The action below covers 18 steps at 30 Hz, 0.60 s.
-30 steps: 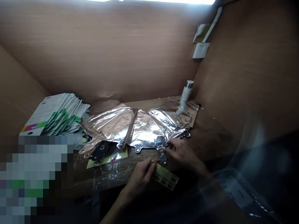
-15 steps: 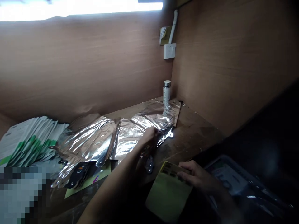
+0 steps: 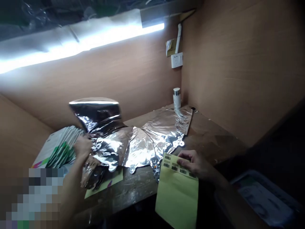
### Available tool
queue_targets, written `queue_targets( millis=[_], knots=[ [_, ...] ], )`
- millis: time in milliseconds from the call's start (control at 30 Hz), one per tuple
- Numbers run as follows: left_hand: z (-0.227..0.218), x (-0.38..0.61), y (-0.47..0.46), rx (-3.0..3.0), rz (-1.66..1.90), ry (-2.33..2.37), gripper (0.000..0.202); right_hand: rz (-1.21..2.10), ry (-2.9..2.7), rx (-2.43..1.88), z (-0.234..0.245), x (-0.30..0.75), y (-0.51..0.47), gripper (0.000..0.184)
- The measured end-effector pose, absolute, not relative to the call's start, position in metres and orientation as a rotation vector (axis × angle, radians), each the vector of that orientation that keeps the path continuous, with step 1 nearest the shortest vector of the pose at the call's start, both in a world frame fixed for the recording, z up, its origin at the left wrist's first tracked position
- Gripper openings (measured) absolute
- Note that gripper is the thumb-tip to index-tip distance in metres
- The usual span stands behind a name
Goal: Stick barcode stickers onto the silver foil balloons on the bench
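My left hand (image 3: 82,147) is closed on the left end of the silver foil balloons (image 3: 143,140) that lie across the wooden bench (image 3: 207,133). One silver foil piece (image 3: 96,114) stands lifted and folded up above that hand. My right hand (image 3: 194,163) grips the top edge of a yellow-green label sheet (image 3: 177,194) with several barcode stickers, held at the bench's front edge. The sheet hangs down over the edge.
A fanned stack of white and green printed cards (image 3: 59,148) lies at the left. A small white bottle (image 3: 176,98) stands in the back right corner under a wall socket (image 3: 176,60). Another yellow-green sheet (image 3: 107,183) lies under the foil. A plastic tray (image 3: 264,198) sits low right.
My left hand moved from the middle of the foil to its left end and lifted a piece upright. My right hand raised the label sheet slightly. The camera tilted up.
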<state>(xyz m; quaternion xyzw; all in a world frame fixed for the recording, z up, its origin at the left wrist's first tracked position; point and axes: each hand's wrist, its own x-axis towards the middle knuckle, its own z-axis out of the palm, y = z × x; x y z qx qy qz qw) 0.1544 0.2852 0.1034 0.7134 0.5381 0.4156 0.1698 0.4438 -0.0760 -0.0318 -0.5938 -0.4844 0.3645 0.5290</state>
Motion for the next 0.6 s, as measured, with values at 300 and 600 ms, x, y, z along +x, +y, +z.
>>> queue_targets(
  millis=[300,600],
  knots=[
    [0.06,0.139,0.137,2.125,0.866,1.015,0.039,0.807,-1.459,-1.377,-0.02,0.396,-0.053,0.04],
    [-0.012,0.156,0.082,1.922,0.669,0.739,0.041,0.217,-1.807,-1.672,-0.02,0.352,-0.031,0.027]
  ],
)
